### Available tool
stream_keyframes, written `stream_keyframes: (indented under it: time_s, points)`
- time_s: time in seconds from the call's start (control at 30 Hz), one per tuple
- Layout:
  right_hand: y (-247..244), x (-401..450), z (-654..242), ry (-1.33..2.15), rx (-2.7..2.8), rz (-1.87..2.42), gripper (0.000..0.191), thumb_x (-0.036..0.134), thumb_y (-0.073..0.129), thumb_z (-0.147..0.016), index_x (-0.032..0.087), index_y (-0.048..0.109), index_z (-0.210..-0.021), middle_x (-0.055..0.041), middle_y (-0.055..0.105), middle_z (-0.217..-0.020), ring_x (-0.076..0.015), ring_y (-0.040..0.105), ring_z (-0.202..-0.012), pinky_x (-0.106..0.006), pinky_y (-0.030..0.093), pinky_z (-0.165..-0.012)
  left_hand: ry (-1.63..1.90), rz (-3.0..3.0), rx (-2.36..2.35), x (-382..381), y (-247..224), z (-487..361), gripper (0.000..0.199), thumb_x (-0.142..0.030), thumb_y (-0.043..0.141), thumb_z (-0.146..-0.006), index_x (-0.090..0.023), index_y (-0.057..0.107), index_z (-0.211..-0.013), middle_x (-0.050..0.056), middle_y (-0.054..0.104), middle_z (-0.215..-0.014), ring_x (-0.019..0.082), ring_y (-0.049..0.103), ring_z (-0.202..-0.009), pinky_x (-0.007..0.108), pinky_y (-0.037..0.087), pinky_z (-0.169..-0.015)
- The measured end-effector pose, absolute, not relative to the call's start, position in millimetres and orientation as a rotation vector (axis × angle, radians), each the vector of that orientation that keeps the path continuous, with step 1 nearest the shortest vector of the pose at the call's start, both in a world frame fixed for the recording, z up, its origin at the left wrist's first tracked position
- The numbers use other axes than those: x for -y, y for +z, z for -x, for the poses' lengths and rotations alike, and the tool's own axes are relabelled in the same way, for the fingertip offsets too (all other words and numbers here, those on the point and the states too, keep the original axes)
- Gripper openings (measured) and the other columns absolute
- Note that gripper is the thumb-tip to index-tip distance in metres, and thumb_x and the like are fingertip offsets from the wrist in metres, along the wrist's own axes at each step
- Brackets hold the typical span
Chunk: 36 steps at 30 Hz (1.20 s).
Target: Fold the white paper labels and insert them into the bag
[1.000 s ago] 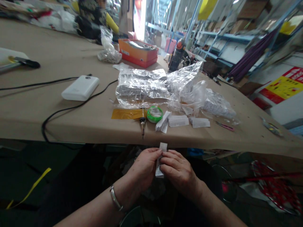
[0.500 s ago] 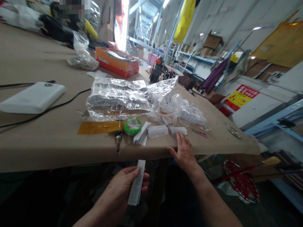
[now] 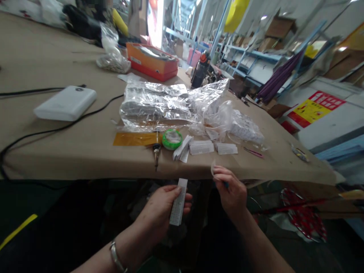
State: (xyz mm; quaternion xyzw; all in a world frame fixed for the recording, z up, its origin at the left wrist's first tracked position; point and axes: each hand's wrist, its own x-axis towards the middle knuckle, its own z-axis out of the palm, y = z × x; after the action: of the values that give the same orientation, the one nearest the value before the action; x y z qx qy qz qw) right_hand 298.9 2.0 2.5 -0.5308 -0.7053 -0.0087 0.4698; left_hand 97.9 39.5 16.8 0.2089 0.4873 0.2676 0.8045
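Observation:
My left hand (image 3: 167, 204) is closed around a narrow white printed paper strip (image 3: 178, 204), thumb on top, just below the table edge. Between the thumb and fingers of my right hand (image 3: 231, 187) is a small thin whitish slip (image 3: 213, 168), seen edge-on; print on it cannot be made out. On the table in front lie a fanned stack of folded paper strips (image 3: 182, 149), a middle stack of printed strips (image 3: 201, 147) and a right stack of strips (image 3: 226, 148). Left of them are a green tape roll (image 3: 172, 139) and a soldering iron (image 3: 156, 153), its tip toward me.
Clear plastic bags (image 3: 156, 102) lie behind the strips, beside a bagged white bundle (image 3: 246, 127). Pink tweezers (image 3: 253, 152) rest at right. A white power bank (image 3: 66, 103) and black cable (image 3: 57, 131) are at left. Farther back stand an orange box (image 3: 153, 64) and a dark bottle (image 3: 200, 70).
My right hand has drawn back from the right stack, its fingers now pinched on a thin slip. My left hand keeps its strip. The whole view has shifted.

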Motion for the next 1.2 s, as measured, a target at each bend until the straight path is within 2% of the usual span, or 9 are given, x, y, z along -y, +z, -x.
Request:
stream_keyframes:
  time_s: [0.1,0.2,0.43,0.67,0.87,0.93,1.03,1.13,1.2]
  points:
    - [-4,8,-255,0.105,1.955,1.090,0.014,0.014,0.051,-0.088,0.021,0.060,-0.096,-0.0079,0.065,-0.105,-0.0230,0.057,-0.111,-0.046,0.048,-0.093,0.635,-0.427,-0.924,-38,13,-98,0.008,-0.016,0.064,-0.076,-0.008,0.065,-0.076,0.009,0.068,-0.067,0.014,0.061,-0.051,0.023,0.048,-0.050]
    - [-14,12,-229,0.041,2.111,1.012,0.014,0.014,0.049,-0.089,0.020,0.061,-0.093,-0.0076,0.067,-0.101,-0.0217,0.057,-0.111,-0.043,0.048,-0.094,0.740,-0.397,-0.861,-39,7,-96,0.004,-0.011,0.065,-0.070,-0.008,0.066,-0.067,0.008,0.067,-0.063,0.011,0.058,-0.052,0.019,0.043,-0.048]
    - [-15,8,-225,-0.007,2.236,1.017,0.014,0.012,0.049,-0.088,0.017,0.061,-0.093,-0.0079,0.068,-0.101,-0.0204,0.056,-0.114,-0.041,0.045,-0.098,0.803,-0.351,-0.877,-40,4,-90,0.004,-0.006,0.063,-0.065,-0.008,0.066,-0.063,0.006,0.065,-0.062,0.010,0.057,-0.053,0.018,0.041,-0.049]
    - [-10,10,-217,-0.066,2.273,1.084,0.015,0.012,0.047,-0.089,0.016,0.062,-0.091,-0.0074,0.069,-0.101,-0.0204,0.057,-0.111,-0.041,0.043,-0.099,0.831,-0.323,-0.905,-38,2,-91,0.004,-0.012,0.069,-0.065,-0.009,0.066,-0.064,0.004,0.065,-0.061,0.009,0.056,-0.053,0.017,0.040,-0.048]
    - [-10,12,-212,-0.088,2.268,1.126,0.016,0.010,0.047,-0.089,0.016,0.062,-0.090,-0.0069,0.069,-0.101,-0.0205,0.058,-0.109,-0.041,0.040,-0.100,0.838,-0.277,-0.868,-37,0,-90,0.017,-0.022,0.074,-0.066,-0.008,0.064,-0.066,0.003,0.063,-0.063,0.008,0.056,-0.053,0.016,0.041,-0.048]
    - [-8,13,-213,-0.015,2.254,1.099,0.014,0.013,0.051,-0.088,0.015,0.061,-0.097,-0.0074,0.068,-0.103,-0.0213,0.057,-0.110,-0.041,0.039,-0.101,0.813,-0.311,-0.866,-37,0,-89,0.012,-0.017,0.072,-0.068,-0.008,0.064,-0.068,0.004,0.064,-0.063,0.009,0.057,-0.054,0.016,0.042,-0.048]
    - [-5,13,-220,0.259,2.053,1.148,0.026,0.028,0.058,-0.086,0.017,0.057,-0.109,-0.0093,0.064,-0.108,-0.0233,0.056,-0.109,-0.040,0.042,-0.098,0.771,-0.369,-0.898,-35,4,-87,0.008,-0.015,0.063,-0.077,-0.008,0.064,-0.073,0.005,0.064,-0.063,0.010,0.059,-0.052,0.019,0.046,-0.051]
    - [-5,5,-229,0.622,1.584,1.359,0.024,0.036,0.058,-0.085,0.020,0.056,-0.103,-0.0059,0.062,-0.098,-0.0198,0.059,-0.093,-0.032,0.048,-0.082,0.674,-0.420,-0.968,-33,12,-85,0.013,-0.019,0.056,-0.084,-0.008,0.063,-0.085,0.008,0.067,-0.070,0.013,0.061,-0.052,0.025,0.051,-0.053]
    - [-5,-4,-232,0.905,1.327,1.430,0.022,0.037,0.061,-0.082,0.020,0.057,-0.096,-0.0017,0.061,-0.087,-0.0158,0.058,-0.082,-0.027,0.048,-0.073,0.625,-0.460,-0.990,-30,16,-84,0.016,-0.021,0.054,-0.086,-0.008,0.062,-0.089,0.009,0.068,-0.075,0.012,0.061,-0.053,0.025,0.051,-0.054]
